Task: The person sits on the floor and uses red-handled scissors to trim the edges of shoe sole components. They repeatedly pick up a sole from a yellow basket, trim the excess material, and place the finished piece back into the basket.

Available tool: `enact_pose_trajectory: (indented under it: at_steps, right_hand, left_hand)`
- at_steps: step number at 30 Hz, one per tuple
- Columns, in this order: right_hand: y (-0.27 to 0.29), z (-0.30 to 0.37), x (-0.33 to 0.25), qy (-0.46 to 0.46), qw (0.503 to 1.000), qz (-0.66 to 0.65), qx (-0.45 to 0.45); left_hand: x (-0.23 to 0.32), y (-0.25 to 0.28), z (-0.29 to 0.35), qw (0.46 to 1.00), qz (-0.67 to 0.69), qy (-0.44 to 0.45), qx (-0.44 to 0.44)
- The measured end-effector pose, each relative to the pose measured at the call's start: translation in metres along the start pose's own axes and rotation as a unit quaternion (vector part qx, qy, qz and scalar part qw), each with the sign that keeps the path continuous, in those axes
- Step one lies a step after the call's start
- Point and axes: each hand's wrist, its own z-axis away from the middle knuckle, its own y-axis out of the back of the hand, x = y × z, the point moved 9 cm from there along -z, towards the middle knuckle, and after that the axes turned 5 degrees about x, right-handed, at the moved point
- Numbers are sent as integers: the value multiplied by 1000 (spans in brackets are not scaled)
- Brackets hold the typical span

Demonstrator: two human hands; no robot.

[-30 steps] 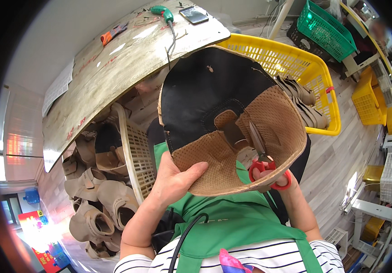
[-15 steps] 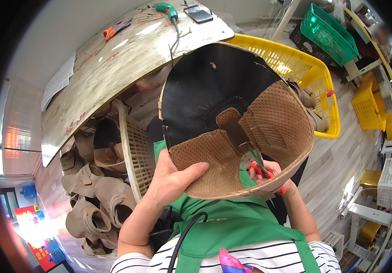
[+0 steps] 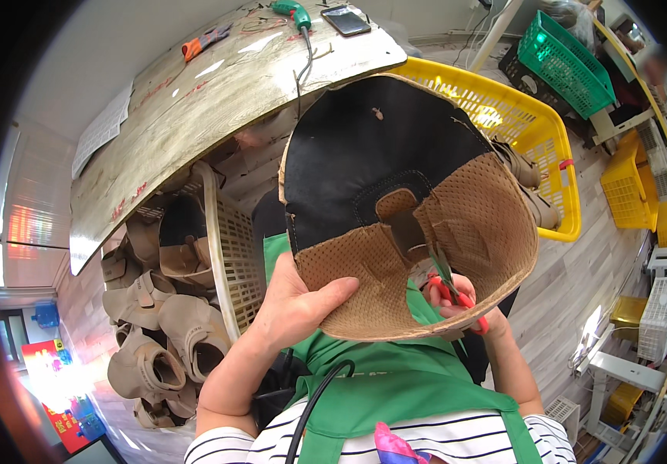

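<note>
A shoe upper (image 3: 349, 147) is spread open in front of me, its inside facing up: black smooth lining at the far part, tan perforated lining on the near sides. My left hand (image 3: 295, 301) grips its near left edge, thumb on the tan lining and fingers hidden beneath. Red-handled scissors (image 3: 449, 288) are in my right hand (image 3: 455, 298), which is closed around the handles in the upper's near opening. The blades point up and away, tips close to the edge by the dark middle strip (image 3: 407, 233). Whether they touch the material I cannot tell.
On the left, a cream crate (image 3: 225, 255) stands beside heaped tan shoe uppers (image 3: 148, 309). A yellow basket (image 3: 561, 185) with more uppers is at the far right. The worktable (image 3: 171, 116) carries a green corded tool (image 3: 293, 12), a phone (image 3: 346, 21) and an orange-grey glove (image 3: 206, 42).
The upper and both hands keep nearly the same pose. The view has shifted slightly, and the scissors' blades sit a little differently at the opening's edge.
</note>
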Motion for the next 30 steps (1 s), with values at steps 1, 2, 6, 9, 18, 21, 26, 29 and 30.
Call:
enact_pose_trajectory:
  at_steps: [1,2,6,9,18,21,26,29,30]
  right_hand:
    - [0,1,-1,20,998,45,-24]
    - [0,1,-2,42,994,88,-48]
    - [-21,8,-19,-44,994,-97,-26]
    - [-31,10,-34,31,999,-15,10]
    - [-35,20,-67,284,863,417,-3]
    - [-36,29,-83,331,836,414,143]
    - [-26,7,-51,285,869,341,220]
    - [-55,14,-83,371,827,351,233]
    - [-54,16,-83,381,831,332,234]
  left_hand:
    - [0,-1,0,1000,-2,-2,-1]
    - [0,-2,0,1000,-4,-4,-2]
    - [-7,-3,0,999,-30,11,-6]
    - [-6,-10,2,999,-38,0,-11]
    - [-4,-4,-2,999,-30,-11,-7]
    - [-4,-4,-2,999,-38,-14,10]
    - [-6,-16,-2,1000,-28,-12,3]
    - [-7,-19,-3,1000,-16,-24,-2]
    - [-8,-19,-3,1000,-16,-22,-3]
